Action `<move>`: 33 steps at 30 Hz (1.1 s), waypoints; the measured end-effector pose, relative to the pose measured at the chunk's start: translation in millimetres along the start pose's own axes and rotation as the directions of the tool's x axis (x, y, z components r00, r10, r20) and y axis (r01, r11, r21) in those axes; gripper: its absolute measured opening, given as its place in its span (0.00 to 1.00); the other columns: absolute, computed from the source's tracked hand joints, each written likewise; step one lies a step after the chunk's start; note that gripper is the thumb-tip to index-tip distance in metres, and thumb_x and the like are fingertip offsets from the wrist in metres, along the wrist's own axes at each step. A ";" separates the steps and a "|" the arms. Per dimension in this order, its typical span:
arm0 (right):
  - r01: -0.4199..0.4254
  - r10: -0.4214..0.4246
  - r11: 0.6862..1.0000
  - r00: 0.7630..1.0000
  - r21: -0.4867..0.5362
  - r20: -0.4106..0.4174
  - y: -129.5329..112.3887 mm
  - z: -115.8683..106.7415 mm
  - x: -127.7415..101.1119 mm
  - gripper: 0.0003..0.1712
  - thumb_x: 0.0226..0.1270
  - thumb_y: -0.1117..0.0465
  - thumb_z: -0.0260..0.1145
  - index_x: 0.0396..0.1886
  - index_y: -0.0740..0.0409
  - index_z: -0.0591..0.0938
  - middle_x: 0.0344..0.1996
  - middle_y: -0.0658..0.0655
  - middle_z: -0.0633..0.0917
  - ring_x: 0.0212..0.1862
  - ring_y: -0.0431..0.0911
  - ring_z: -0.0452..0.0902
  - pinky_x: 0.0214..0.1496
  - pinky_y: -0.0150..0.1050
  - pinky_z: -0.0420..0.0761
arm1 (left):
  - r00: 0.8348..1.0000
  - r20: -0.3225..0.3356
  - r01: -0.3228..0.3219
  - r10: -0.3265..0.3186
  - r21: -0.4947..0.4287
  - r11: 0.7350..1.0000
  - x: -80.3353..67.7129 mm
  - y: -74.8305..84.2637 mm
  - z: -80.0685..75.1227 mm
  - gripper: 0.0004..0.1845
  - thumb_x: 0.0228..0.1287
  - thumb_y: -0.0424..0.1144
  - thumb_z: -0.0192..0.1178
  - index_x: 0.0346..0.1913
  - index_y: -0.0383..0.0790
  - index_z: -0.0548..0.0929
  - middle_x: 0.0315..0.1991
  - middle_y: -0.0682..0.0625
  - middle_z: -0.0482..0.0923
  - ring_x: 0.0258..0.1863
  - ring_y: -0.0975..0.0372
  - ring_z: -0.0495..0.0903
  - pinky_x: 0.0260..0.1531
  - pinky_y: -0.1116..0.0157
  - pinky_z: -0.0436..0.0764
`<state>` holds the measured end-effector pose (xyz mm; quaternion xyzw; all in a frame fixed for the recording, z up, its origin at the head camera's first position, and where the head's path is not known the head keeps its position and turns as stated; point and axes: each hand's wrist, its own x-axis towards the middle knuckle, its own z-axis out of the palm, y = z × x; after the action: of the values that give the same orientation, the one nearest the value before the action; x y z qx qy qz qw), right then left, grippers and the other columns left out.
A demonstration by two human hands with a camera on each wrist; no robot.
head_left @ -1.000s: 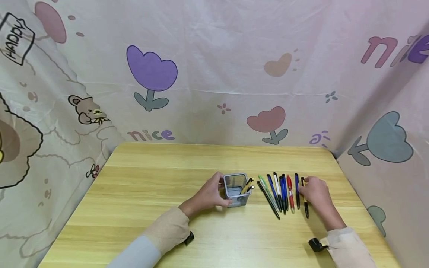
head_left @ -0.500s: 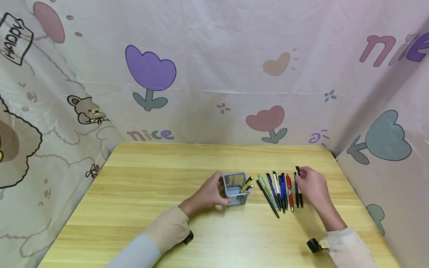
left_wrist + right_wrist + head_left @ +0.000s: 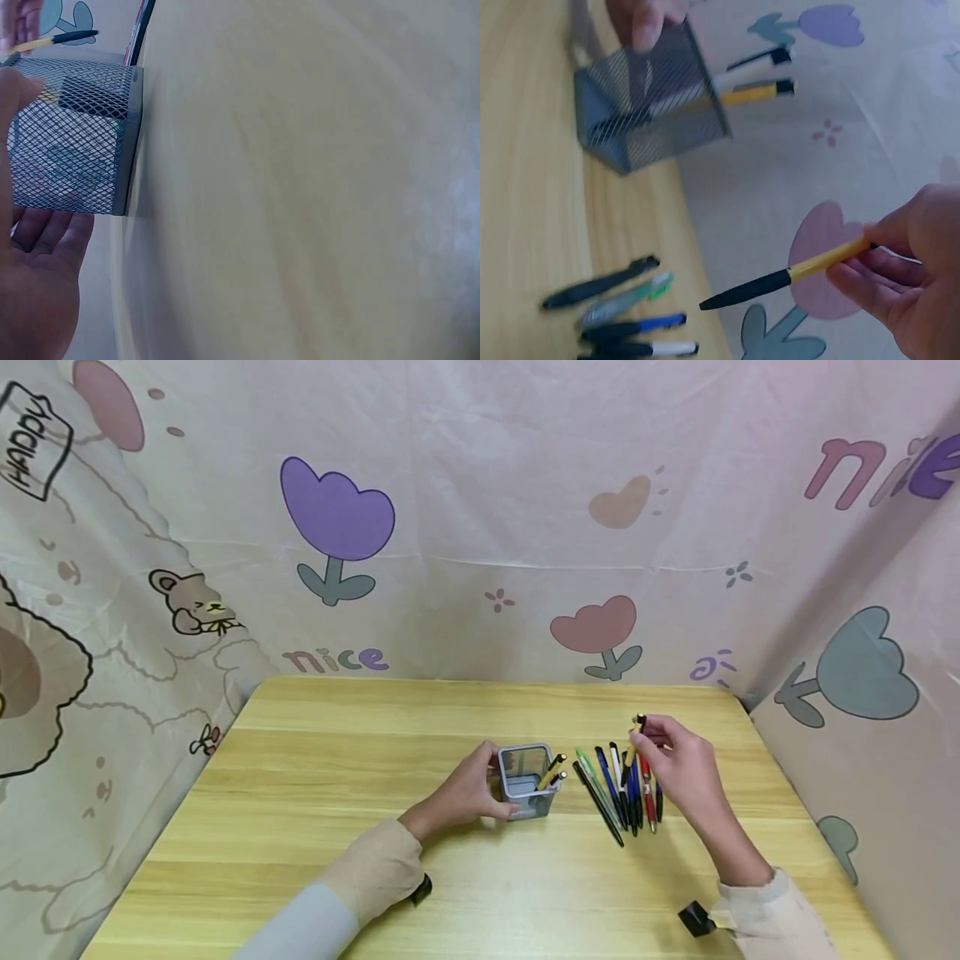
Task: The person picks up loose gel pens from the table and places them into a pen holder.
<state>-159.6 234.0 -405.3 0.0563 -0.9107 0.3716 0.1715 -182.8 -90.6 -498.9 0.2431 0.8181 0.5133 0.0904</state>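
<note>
The yellow and black pen (image 3: 634, 739) is lifted clear of the surface (image 3: 315, 777), pinched between the thumb and fingertips of the right hand (image 3: 678, 760). In the right wrist view the same pen (image 3: 787, 276) shows a yellow barrel running into the curled fingers (image 3: 870, 281) and a black front end pointing away from the hand, tilted slightly downward. It hangs above the row of pens (image 3: 618, 785) that lie side by side on the wood: black, green, blue and red barrels, close together and roughly parallel. In the right wrist view several of these pens (image 3: 622, 315) lie flat below the held one.

Left of the row stands the grey mesh holder (image 3: 527, 781), a square open-topped cup. 2 pens (image 3: 553, 772) lean out of it toward the right, 1 yellow with a black cap and 1 pale with a black cap, seen clearly in the right wrist view (image 3: 754, 79). The left hand (image 3: 468, 793) wraps around the holder's left side, thumb at the near face and fingers over the far rim; the left wrist view shows the palm (image 3: 34, 300) against the mesh wall (image 3: 71, 142).

Both sleeves are beige, each with a black wrist-worn camera mount (image 3: 693, 918). A printed cloth (image 3: 480, 527) with tulips, hearts and the word "nice" hangs behind and beside the surface.
</note>
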 end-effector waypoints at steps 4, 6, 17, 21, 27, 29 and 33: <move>-0.004 0.004 0.994 1.000 0.112 0.001 -11.6 -0.2 -3.5 0.12 0.72 0.60 0.70 0.48 0.63 0.85 0.39 0.61 0.89 0.38 0.30 0.83 0.40 0.19 0.82 | 1.000 0.000 -0.003 0.003 -0.007 1.000 -0.1 0.1 -0.2 0.37 0.47 0.38 0.81 0.57 0.37 0.69 0.57 0.43 0.78 0.60 0.54 0.82 0.65 0.56 0.81; -0.019 0.019 0.986 1.000 0.166 0.005 -18.3 -0.4 -5.3 0.13 0.72 0.59 0.70 0.49 0.64 0.85 0.39 0.62 0.90 0.36 0.26 0.83 0.38 0.22 0.84 | 1.000 0.000 0.001 -0.001 -0.002 1.000 -0.2 -0.4 0.1 0.37 0.47 0.38 0.81 0.57 0.37 0.69 0.57 0.44 0.78 0.60 0.54 0.82 0.64 0.57 0.81; 0.011 -0.005 0.904 1.000 0.428 -0.017 -45.1 0.4 -10.9 0.13 0.72 0.64 0.69 0.53 0.65 0.85 0.37 0.53 0.90 0.36 0.38 0.89 0.42 0.31 0.89 | 1.000 0.002 0.011 -0.011 -0.005 1.000 0.0 1.1 0.2 0.37 0.47 0.37 0.81 0.57 0.36 0.68 0.57 0.43 0.78 0.60 0.54 0.82 0.64 0.58 0.81; 0.043 -0.033 0.877 0.999 0.478 -0.028 -48.9 2.3 -11.3 0.14 0.72 0.66 0.69 0.53 0.67 0.84 0.36 0.46 0.90 0.36 0.37 0.89 0.43 0.33 0.89 | 1.000 0.003 0.012 -0.012 0.014 1.000 0.7 1.7 -0.4 0.37 0.48 0.36 0.81 0.57 0.36 0.69 0.56 0.44 0.78 0.59 0.55 0.82 0.64 0.58 0.81; 0.063 -0.055 0.869 0.998 0.490 -0.030 -50.7 7.3 -11.6 0.13 0.71 0.66 0.69 0.53 0.66 0.84 0.37 0.44 0.90 0.37 0.38 0.90 0.45 0.32 0.89 | 1.000 0.002 0.009 -0.009 0.020 1.000 0.6 2.4 -1.2 0.37 0.47 0.37 0.81 0.56 0.36 0.69 0.56 0.43 0.79 0.59 0.55 0.82 0.64 0.59 0.81; 0.065 -0.062 0.869 0.998 0.490 -0.024 -50.3 9.8 -11.5 0.13 0.71 0.67 0.69 0.53 0.66 0.85 0.38 0.47 0.91 0.37 0.40 0.90 0.45 0.32 0.89 | 1.000 -0.001 0.004 -0.004 0.016 1.000 0.4 2.4 -1.1 0.37 0.47 0.37 0.81 0.56 0.36 0.69 0.56 0.43 0.78 0.59 0.55 0.82 0.64 0.59 0.82; 0.064 -0.074 0.876 0.997 0.477 0.001 -48.5 15.0 -12.2 0.13 0.72 0.66 0.68 0.53 0.66 0.85 0.40 0.59 0.91 0.38 0.40 0.90 0.45 0.33 0.89 | 1.000 0.002 -0.003 0.003 0.001 1.000 0.3 2.5 0.2 0.36 0.48 0.37 0.81 0.56 0.37 0.69 0.56 0.43 0.78 0.59 0.55 0.82 0.63 0.58 0.82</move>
<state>-141.1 188.5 -387.7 0.1327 -0.7902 0.5774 0.1567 -182.2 -89.4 -496.8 0.2449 0.8178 0.5128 0.0905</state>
